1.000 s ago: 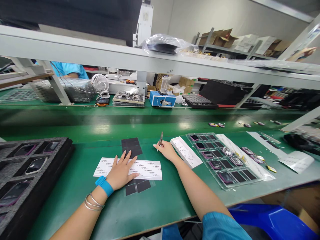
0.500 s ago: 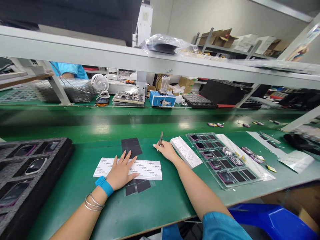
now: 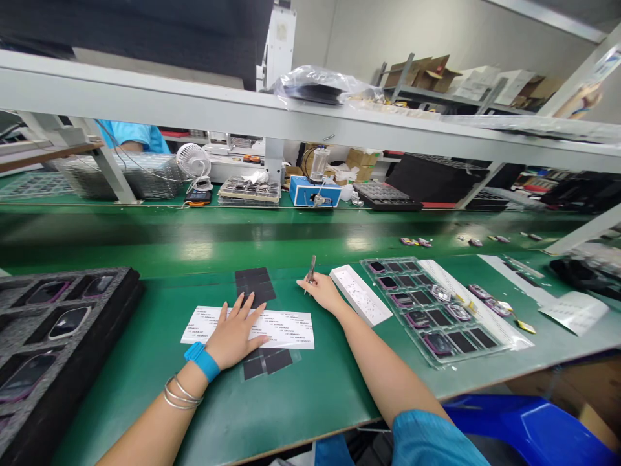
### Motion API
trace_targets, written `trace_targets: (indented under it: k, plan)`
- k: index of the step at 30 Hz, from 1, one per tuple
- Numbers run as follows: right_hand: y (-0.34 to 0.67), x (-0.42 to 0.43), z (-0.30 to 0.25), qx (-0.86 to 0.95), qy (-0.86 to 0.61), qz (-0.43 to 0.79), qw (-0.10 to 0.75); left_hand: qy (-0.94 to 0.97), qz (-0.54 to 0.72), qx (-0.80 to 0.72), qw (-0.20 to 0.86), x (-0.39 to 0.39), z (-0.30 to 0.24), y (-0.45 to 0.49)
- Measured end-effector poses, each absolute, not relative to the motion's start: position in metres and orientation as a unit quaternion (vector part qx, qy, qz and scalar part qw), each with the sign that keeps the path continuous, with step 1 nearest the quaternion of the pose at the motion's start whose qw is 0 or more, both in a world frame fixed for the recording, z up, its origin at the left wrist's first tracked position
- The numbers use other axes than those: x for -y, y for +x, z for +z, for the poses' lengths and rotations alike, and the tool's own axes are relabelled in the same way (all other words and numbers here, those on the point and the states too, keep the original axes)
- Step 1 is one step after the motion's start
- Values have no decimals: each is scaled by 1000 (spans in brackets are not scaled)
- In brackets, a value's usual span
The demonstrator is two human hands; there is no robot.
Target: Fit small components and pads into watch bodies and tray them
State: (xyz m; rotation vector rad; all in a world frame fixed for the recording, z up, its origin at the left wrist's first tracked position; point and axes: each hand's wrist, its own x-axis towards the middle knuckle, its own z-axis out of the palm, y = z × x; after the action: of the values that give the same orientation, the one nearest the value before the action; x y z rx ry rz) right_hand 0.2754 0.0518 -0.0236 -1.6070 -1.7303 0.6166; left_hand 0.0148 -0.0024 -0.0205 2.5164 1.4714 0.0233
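Unmoved hands, left hand (image 3: 235, 334) flat on label sheet (image 3: 291, 331), right hand (image 3: 323, 292) holding tweezers (image 3: 311, 270), half-hidden

- One white label sheet (image 3: 291, 329)
- Two hands, left (image 3: 235, 333) and right (image 3: 323, 292), at the sheet
- Two black sheets (image 3: 255, 287) (image 3: 266, 362), flanking it
- One pair of tweezers (image 3: 310, 274) right of it
- One clear tray (image 3: 427, 310) right of it
- One foam tray (image 3: 63, 285) left of it

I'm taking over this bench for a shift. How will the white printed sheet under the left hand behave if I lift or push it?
The white printed sheet looks thin and light, so it will probably droop if lifted by one edge. Its smooth face suggests it could slide easily across the green bench top once the left hand stops pressing on it.
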Motion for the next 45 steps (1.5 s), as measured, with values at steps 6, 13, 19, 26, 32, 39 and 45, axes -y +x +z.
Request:
trace_targets:
  k: [6, 13, 19, 26, 32, 39, 45]
  plan:
    - [276, -53, -24, 667, -617, 236, 344, 858, 11, -501, 113, 3, -20, 15]
    - [276, -52, -24, 668, -618, 235, 342, 856, -2, -504, 116, 3, -18, 16]
    - [276, -52, -24, 667, -619, 235, 342, 855, -4, -505, 117, 3, -17, 16]
    - [276, -52, -23, 668, -618, 234, 342, 857, 3, -502, 116, 2, -20, 15]
    - [275, -52, -23, 669, -617, 234, 343, 859, 13, -499, 112, 2, -22, 15]
    - [275, -52, -24, 667, -617, 237, 344, 857, 6, -503, 114, 2, -20, 15]
    - [275, -51, -22, 668, -615, 238, 345, 861, 13, -498, 107, 2, -23, 14]
